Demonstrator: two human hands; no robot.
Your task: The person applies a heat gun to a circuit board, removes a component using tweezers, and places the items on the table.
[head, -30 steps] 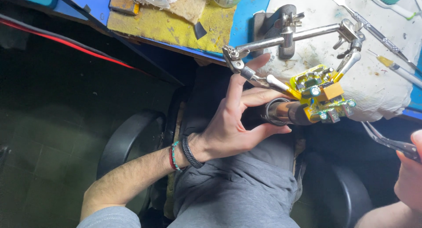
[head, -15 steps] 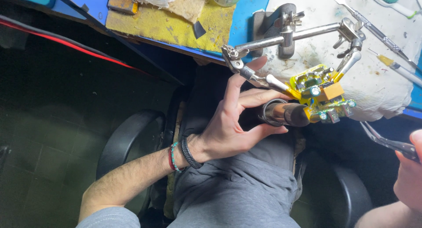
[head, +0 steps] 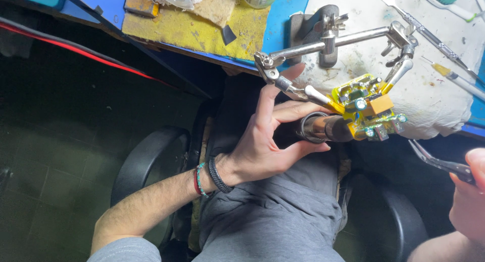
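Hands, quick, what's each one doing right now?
Left hand: closed around a metal cylinder.
Right hand: gripping tweezers.

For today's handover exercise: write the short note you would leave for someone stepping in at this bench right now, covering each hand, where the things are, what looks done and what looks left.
Left hand: holds a metal-barrelled hot tool, its end against the circuit board.
Right hand: off to the side, pinching tweezers, tips clear of the board.
Board: clamped in the clips of the helping-hands stand, over the white cloth.
Done: board mounted, tool applied.
Left: tweezers have not yet reached the board; nothing visibly lifted from it.
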